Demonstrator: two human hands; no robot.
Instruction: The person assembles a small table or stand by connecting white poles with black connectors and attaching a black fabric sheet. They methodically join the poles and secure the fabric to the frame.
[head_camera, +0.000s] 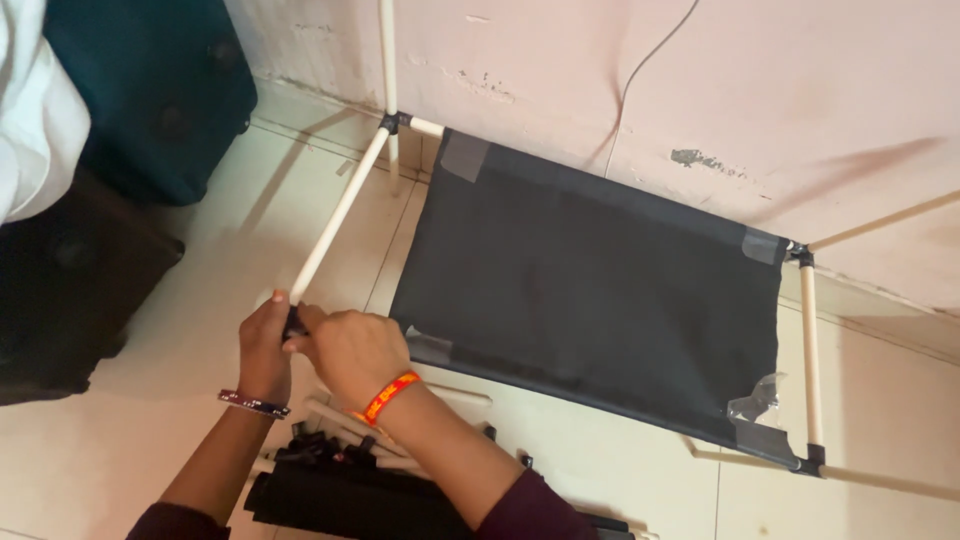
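A dark grey fabric shelf panel (590, 285) is stretched on a frame of white tubes and black corner joints, lying on the tiled floor against the wall. My left hand (265, 345) and my right hand (350, 350) meet at the near-left corner, both closed on a small black connector (294, 322) at the end of a white tube (335, 218). That tube runs up to another black joint (393, 122) by the wall. The connector is mostly hidden by my fingers. I wear a dark bracelet on the left wrist and an orange band on the right.
Loose white tubes and black fabric pieces (340, 480) lie on the floor under my forearms. A teal suitcase (150, 90) and a dark brown case (70, 290) stand at the left. A pink wall (750, 90) with a hanging wire backs the frame.
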